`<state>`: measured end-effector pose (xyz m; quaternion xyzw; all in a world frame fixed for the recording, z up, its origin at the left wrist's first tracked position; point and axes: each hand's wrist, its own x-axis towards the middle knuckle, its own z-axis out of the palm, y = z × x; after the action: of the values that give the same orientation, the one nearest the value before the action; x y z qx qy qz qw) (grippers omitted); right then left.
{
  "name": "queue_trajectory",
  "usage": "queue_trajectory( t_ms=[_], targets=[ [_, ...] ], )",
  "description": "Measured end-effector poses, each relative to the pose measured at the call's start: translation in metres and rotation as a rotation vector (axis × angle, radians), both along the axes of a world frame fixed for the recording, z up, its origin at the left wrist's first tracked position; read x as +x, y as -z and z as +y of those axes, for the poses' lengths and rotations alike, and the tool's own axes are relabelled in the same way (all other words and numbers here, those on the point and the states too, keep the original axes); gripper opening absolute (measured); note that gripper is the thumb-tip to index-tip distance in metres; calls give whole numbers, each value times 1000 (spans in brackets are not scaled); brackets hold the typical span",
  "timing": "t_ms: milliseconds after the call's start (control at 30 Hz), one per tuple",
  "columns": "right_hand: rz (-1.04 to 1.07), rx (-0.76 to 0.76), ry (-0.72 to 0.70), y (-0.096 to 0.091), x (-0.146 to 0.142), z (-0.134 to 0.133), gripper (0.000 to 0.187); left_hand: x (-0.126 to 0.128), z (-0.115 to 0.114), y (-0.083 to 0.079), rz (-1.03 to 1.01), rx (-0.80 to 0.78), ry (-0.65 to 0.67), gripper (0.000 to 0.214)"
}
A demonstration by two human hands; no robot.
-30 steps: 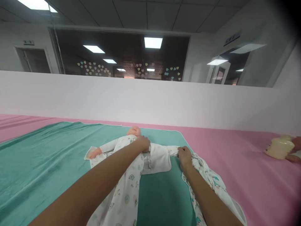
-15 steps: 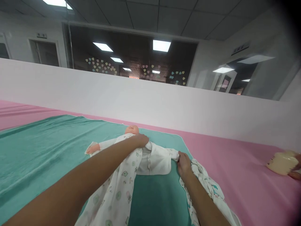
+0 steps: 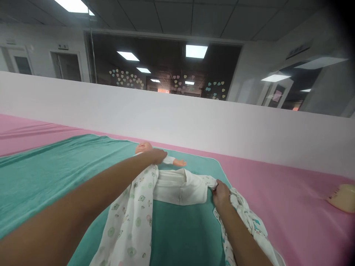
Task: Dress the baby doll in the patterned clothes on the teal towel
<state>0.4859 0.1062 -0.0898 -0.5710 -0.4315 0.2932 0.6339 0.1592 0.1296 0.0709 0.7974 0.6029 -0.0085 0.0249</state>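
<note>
A baby doll (image 3: 143, 147) lies on its back, its head at the far side of a green blanket (image 3: 180, 234). My left hand (image 3: 158, 156) is closed at the doll's shoulder, its fingertips partly hidden. Beyond that hand, the doll's bare-handed arm (image 3: 179, 162) sticks out to the right in a white sleeve. My right hand (image 3: 222, 193) pinches the sleeve end of a white printed baby garment (image 3: 131, 218). The garment's white inner side (image 3: 180, 188) lies spread between my hands, and its long printed part runs toward me.
A bunched white cloth with a coloured print (image 3: 251, 218) lies beside my right forearm. On the pink sheet (image 3: 277, 192) at the far right is a pale yellowish object (image 3: 342, 197), cut off by the frame. A low white wall (image 3: 177, 118) rises behind the blanket.
The doll has shifted left with my left hand, and its right-side arm now shows outside the garment's sleeve. The white inner side is spread wider. My right hand keeps its pinch on the sleeve end.
</note>
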Motion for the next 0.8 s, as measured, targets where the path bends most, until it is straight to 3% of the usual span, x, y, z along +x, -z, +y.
queue_trajectory(
  t_ms=[233,367,500,600,667,800],
  targets=[
    [103,-53,-44,-7,-10,-8,33,65,-24,35,104,26,130,40],
    [-30,-51,-19,-14,-16,-15,34,67,-52,44,65,111,250,33],
    [-209,41,92,-29,-25,-24,40,17,-81,38,-117,315,268,28],
    [-521,210,60,-38,-39,-36,45,-39,-94,42,-406,464,102,26],
    [-666,231,-132,-41,-55,-47,44,-75,-96,53,-647,443,-18,28],
    [-558,15,-649,-46,-101,-67,50,-123,-95,79,-944,253,-49,37]
  ],
)
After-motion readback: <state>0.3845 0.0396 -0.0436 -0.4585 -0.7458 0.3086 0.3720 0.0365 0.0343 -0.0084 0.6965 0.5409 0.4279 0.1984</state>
